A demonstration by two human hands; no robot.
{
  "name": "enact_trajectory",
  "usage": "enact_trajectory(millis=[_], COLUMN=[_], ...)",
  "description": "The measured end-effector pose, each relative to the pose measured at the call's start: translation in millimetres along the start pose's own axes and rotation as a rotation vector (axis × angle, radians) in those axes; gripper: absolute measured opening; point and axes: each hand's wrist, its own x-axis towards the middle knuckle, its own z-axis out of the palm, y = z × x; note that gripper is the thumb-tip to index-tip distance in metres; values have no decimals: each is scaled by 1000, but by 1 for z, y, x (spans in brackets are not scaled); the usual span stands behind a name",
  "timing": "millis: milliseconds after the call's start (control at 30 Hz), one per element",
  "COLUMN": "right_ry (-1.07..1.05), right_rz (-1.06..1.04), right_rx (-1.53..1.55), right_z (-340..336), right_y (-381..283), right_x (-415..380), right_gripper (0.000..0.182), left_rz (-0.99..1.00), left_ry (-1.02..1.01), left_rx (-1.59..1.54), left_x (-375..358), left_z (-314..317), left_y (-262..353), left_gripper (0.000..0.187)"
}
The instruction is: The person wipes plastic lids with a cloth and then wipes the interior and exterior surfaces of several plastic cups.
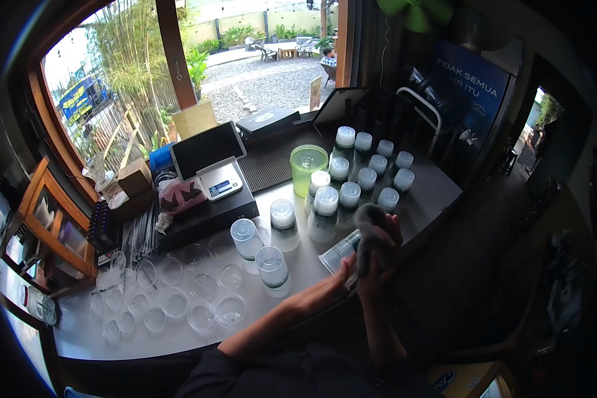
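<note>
So I'm in the wiping step right now. My left hand [335,268] has its fingers wrapped round a clear plastic cup [338,252], tipped on its side over the counter's [298,262] near edge, out toward the right end. My right hand [381,255] is closed on a dark cloth [371,232], bunched up and pressed against the cup's mouth end.

Upside-down cups [368,176] with lids stand in rows toward the far right corner, beside a green tub [308,166]. Two more inverted cups [259,255] sit mid-counter, and loose clear lids [179,298] are spread over the near left part. The scale [221,181] and tablet [207,149] are back left.

My guess for next: twist the cloth round inside, keeping the left grip gentle since thin plastic dents, then stand the cup with the others.
</note>
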Motion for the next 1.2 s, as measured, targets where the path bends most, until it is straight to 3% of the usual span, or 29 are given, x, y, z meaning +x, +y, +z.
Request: enact_trajectory(millis=[33,100,200,300,333,533,633,767,800,900,967,1033,1100,1167,1200], right_ry=[35,113,222,182,185,22,-90,-270,-315,-475,-518,-552,-613,-680,-714], right_rz=[178,534,672,693,722,904,864,821,788,725,735,737,727,696,667], right_rx=[145,429,307,297,326,407,374,414,408,414,472,532,546,573,592], right_z=[-6,-17,-21,-26,-23,4,6,8,8,6,6,9,10,12,12], right_y=[12,37,37,49,49,43,67,80,78,78,83,86,87,84,82], right_x=[1,4,19,12,9,11,13,29,35,48,51,55,60,60,59], right_gripper=[29,28,27,29,29,28,28,26,25,25,26,27,28,28,28], left_rz=[-110,145,282,48,234,-72,-184,-150,-304,28,-50,25,34,-108,-355], left_ry=[-99,-82,-1,109,243,272,234,458,342,540,510,602,612,547,483], left_rx=[151,452,925,1281,1320,1408,1424,1434,1387,1290,1100,961,1045,1204,1273], left_x=[-13,-8,-16,-14,-10,17,25,32,33,25,20,17,20,29,41], left_z=[4,4,-13,-18,-25,-36,-40,-44,-46,-37,-20,-31,-65,-112,-131], left_y=[30,19,22,37,15,-11,-12,-27,-22,-14,51,84,100,86,84], left_gripper=[67,56,37,23,17,8,10,10,25,66,95,85,76,81,88])
